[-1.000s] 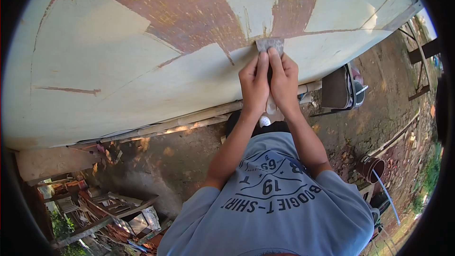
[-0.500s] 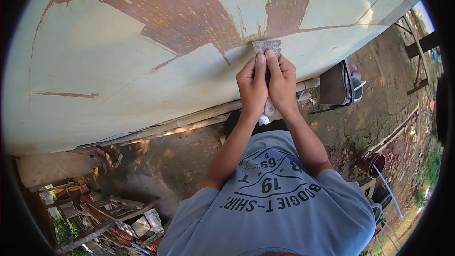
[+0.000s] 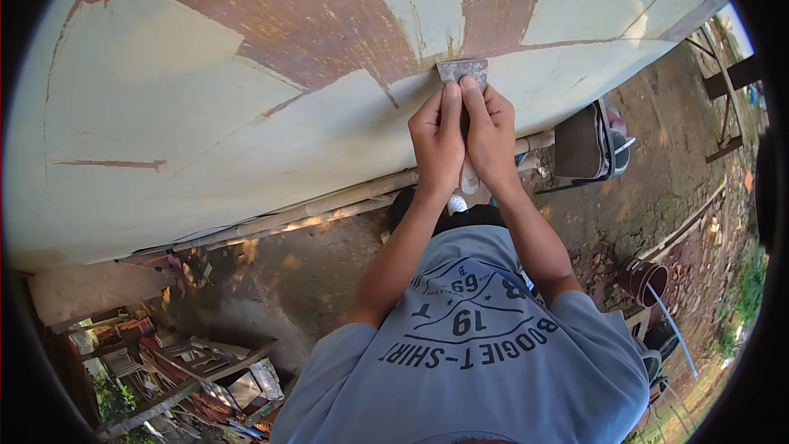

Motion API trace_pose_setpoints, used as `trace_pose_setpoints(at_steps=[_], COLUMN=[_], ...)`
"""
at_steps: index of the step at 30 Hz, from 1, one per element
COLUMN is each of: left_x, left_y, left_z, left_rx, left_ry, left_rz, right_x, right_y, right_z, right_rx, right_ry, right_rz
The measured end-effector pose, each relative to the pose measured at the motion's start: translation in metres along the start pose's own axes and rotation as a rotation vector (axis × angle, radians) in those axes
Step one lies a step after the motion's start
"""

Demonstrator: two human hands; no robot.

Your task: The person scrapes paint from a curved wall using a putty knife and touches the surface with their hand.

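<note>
We seem to be at a scraping step, our left hand (image 3: pixel 438 138) and right hand (image 3: pixel 492 136) wrapped together around the scraper (image 3: pixel 462 71) at the near edge of the pale wall's brown patch (image 3: pixel 312 29), and the next push likely calls for steady, level pressure.

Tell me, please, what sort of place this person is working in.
Probably an outdoor yard used as an informal work area: there is bare earth ground, a heap of scrap timber at lower left, and a large, partly scraped painted surface.
</note>
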State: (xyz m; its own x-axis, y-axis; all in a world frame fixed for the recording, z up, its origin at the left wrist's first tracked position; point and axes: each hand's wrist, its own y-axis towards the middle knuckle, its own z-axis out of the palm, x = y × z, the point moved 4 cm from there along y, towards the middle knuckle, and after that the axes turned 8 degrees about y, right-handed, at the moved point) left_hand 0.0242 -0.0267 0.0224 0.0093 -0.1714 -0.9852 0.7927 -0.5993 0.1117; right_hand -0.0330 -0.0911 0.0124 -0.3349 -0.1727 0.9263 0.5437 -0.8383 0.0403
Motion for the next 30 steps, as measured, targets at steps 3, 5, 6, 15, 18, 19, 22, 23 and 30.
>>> trace_pose_setpoints(at_steps=[3, 5, 6, 15, 18, 19, 22, 23, 30], left_x=[0.006, 0.005, -0.005, -0.003, -0.008, -0.004, 0.005, 0.008, 0.000], left_y=[-0.005, 0.003, 0.006, 0.009, 0.007, 0.004, 0.002, 0.001, -0.004], left_z=[-0.001, -0.004, -0.005, -0.002, 0.002, 0.001, 0.002, 0.001, 0.001], left_rx=[-0.023, -0.031, -0.019, -0.034, -0.006, -0.014, -0.074, -0.094, -0.089], left_ry=[0.052, 0.065, 0.075, 0.137, 0.048, 0.036, 0.082, 0.097, 0.130], left_rz=[0.016, 0.052, 0.048, 0.076, 0.042, 0.039, 0.051, 0.049, 0.106], right_x=[0.003, 0.011, 0.016, 0.016, 0.013, 0.012, 0.009, 0.011, 0.016], right_y=[-0.008, -0.002, 0.001, 0.002, 0.003, -0.002, -0.008, 0.000, -0.003], right_z=[0.005, 0.012, 0.014, 0.011, 0.006, 0.006, 0.008, 0.010, 0.010], right_rx=[-0.032, 0.009, 0.030, 0.024, 0.014, 0.001, -0.052, -0.008, 0.006], right_ry=[0.046, 0.065, 0.058, 0.044, 0.030, 0.025, 0.084, 0.060, 0.058], right_rz=[-0.060, -0.024, -0.023, -0.043, -0.017, -0.003, -0.019, -0.046, -0.043])
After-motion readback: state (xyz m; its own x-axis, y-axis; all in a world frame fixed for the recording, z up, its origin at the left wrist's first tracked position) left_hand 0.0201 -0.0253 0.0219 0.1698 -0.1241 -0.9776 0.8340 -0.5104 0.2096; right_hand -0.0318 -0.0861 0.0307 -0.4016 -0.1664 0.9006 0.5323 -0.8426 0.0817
